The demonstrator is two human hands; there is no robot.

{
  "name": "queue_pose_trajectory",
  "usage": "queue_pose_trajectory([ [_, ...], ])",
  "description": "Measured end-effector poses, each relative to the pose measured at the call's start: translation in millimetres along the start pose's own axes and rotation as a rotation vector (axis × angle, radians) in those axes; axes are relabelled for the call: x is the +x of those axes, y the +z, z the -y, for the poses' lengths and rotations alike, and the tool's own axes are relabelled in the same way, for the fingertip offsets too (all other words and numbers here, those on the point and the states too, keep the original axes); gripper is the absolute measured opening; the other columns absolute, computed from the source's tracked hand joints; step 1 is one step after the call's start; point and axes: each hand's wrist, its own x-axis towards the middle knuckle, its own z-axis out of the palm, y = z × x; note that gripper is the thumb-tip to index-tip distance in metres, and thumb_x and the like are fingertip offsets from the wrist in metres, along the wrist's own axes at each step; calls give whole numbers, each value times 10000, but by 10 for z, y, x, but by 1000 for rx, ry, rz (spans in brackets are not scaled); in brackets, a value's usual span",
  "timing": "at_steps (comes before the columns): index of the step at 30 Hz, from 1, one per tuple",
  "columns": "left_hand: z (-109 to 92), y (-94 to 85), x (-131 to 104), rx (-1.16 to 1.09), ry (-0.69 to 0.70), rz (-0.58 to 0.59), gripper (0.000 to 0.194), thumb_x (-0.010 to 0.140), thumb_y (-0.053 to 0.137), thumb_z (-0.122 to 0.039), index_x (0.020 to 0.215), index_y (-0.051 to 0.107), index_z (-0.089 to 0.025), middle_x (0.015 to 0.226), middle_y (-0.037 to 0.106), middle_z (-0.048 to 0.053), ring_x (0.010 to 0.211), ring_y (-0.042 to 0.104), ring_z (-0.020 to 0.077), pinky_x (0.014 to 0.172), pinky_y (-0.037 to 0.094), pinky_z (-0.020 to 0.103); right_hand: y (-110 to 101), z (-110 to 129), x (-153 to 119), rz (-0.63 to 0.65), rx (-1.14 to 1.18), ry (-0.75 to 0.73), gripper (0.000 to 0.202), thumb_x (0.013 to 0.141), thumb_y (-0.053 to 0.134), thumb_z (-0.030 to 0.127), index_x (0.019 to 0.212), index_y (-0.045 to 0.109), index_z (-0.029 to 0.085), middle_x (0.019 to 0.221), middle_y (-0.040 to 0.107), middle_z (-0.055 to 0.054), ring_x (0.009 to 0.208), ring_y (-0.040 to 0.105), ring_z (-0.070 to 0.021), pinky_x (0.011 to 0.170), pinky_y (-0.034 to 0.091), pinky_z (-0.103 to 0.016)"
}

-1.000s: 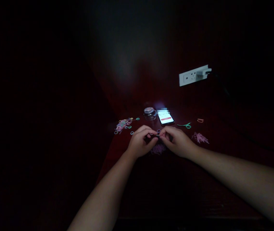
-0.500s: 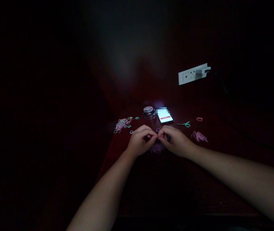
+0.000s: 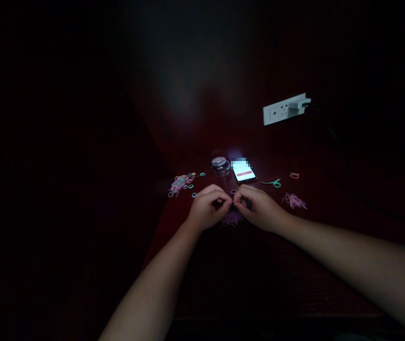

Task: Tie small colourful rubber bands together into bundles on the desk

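Note:
My left hand (image 3: 209,206) and my right hand (image 3: 259,208) meet over the dark red table, thumb and fingertips pinched on each. Anything between the fingertips is too small and dark to make out. Just under them lies a pile of thin purple strands (image 3: 232,219). A small purple ring (image 3: 233,192) rests beyond the fingertips. To the left of my left hand is a heap of colourful small bands (image 3: 180,183), with a few loose ones around it. Right of my right hand lies a pile of pinkish-purple strands (image 3: 295,201).
Behind my hands stand a small lidded clear jar (image 3: 220,166) and a phone (image 3: 245,174) with a lit screen. A green looped piece with a thin tail (image 3: 275,183) and a small pinkish band (image 3: 294,175) lie to the right. A wall socket (image 3: 276,112) holds a plug.

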Motion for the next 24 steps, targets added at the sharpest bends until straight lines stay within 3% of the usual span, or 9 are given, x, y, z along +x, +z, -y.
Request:
queue_pose_trajectory([
  [19,-15,-23,6,26,-51,14,51,806,607,-145,760,618,-163,795,585,32,718,536,126,648,442,253,-7,2,-2,-32,-1,70,91,842,536,107,800,564,183,729,542,-1,639,497,-135,603,379,-268],
  [24,-14,-35,-5,6,-50,32,90,795,630,-158,883,644,-168,869,592,41,728,530,124,657,454,252,-3,-1,-2,-33,-2,83,86,844,539,116,806,572,186,735,549,-4,637,499,-136,591,379,-265],
])
